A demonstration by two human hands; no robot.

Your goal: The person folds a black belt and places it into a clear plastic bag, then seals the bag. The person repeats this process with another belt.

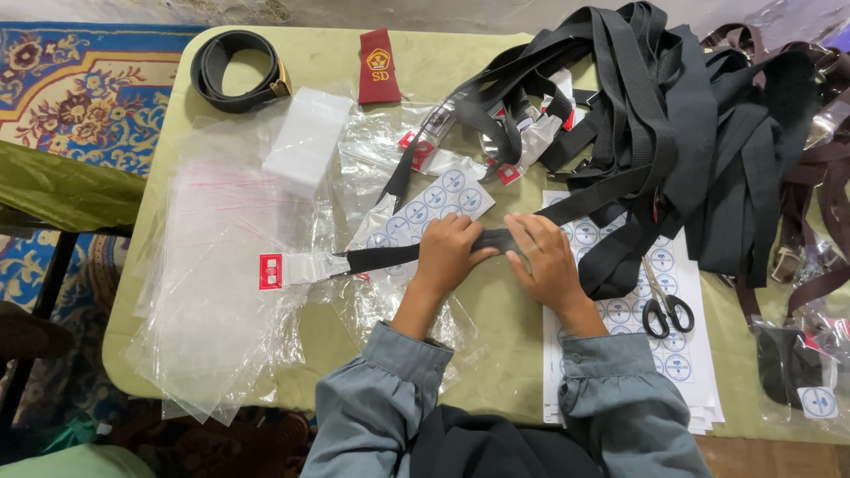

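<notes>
My left hand (447, 252) and my right hand (547, 261) both press on a black webbing belt (381, 258) lying across the pale green table (500, 354). The belt's left end carries a silver buckle with a red tag (271, 271) and rests on clear plastic bags. Its right end runs under my right hand into a big heap of black belts (655, 133). A small sheet of round blue stickers (434, 208) lies just beyond my left hand. A larger sticker sheet (682, 363) lies beneath my right wrist.
Black-handled scissors (662, 305) lie on the sticker sheet to the right. A stack of clear plastic bags (221, 265) covers the table's left. A coiled black belt (237, 71), a white box (307, 137) and a dark red badge (379, 66) sit at the back. Brown belts (815, 186) pile at far right.
</notes>
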